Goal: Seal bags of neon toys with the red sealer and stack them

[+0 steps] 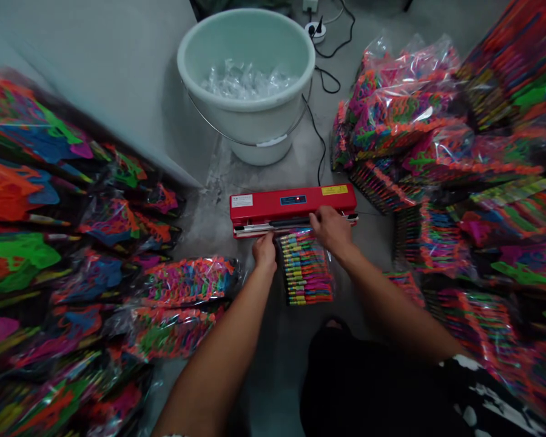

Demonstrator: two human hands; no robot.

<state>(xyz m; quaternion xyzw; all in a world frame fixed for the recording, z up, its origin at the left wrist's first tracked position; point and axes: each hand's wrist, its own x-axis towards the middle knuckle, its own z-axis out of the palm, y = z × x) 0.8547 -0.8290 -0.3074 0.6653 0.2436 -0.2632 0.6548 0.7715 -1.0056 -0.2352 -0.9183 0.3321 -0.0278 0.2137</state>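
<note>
A red bag sealer (273, 210) with a small lit panel lies on the floor in front of me. Against its front edge rests the mouth of a clear plastic bag (307, 273), packed with rows of thin, brightly coloured sticks with yellow ends. My left hand (264, 250) pinches the bag's top left corner, just below the sealer's edge. At the top right corner, my right hand (331, 227) is closed with curled fingers against the sealing strip. The bag film between its fingertips is mostly hidden.
A pale green bucket (259, 124) holding crumpled clear plastic stands behind the sealer. A black cable (321, 136) runs back to a white socket (316, 31). Filled bags (191, 279) lie at the left, and more bags (400, 115) are piled at the right.
</note>
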